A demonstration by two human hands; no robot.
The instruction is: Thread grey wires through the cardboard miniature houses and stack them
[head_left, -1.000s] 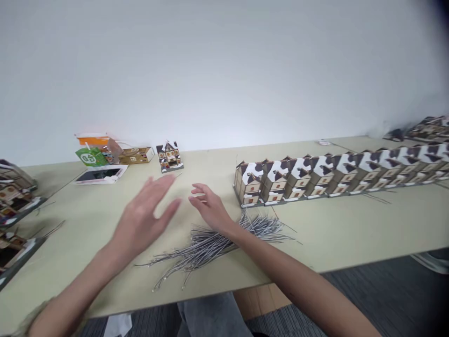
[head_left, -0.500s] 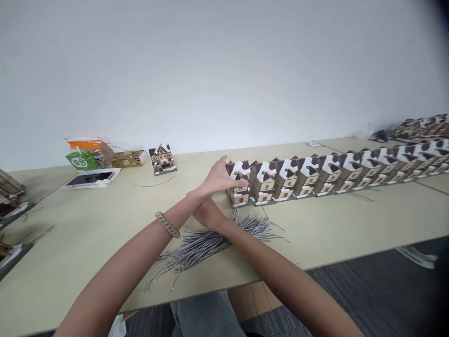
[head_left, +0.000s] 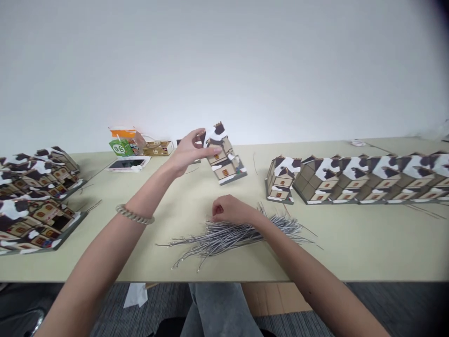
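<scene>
My left hand (head_left: 192, 150) grips a model house (head_left: 221, 157) by its snowy roof, thumb in front. The house hangs tilted above the table, its grey base toward the lower right. Below it, my right hand (head_left: 231, 209) is curled closed over the far edge of a pile of grey wires (head_left: 228, 241). Its fingertips are turned away, so whatever they may pinch is hidden. To the right of the wires stands a separate model house (head_left: 280, 180), at the near end of a row of similar houses (head_left: 326, 180).
More model houses (head_left: 38, 224) crowd the table's left end. Toward the back lie a phone (head_left: 126, 164), a green packet (head_left: 121, 147) with a straw, an orange package (head_left: 122, 133) and a printed box (head_left: 157, 149). The table's front edge (head_left: 175, 281) runs before my knees.
My left hand has lifted a house off the left end of the row and carried it left. My right hand has come out from under the left wrist. The view has swung left.
</scene>
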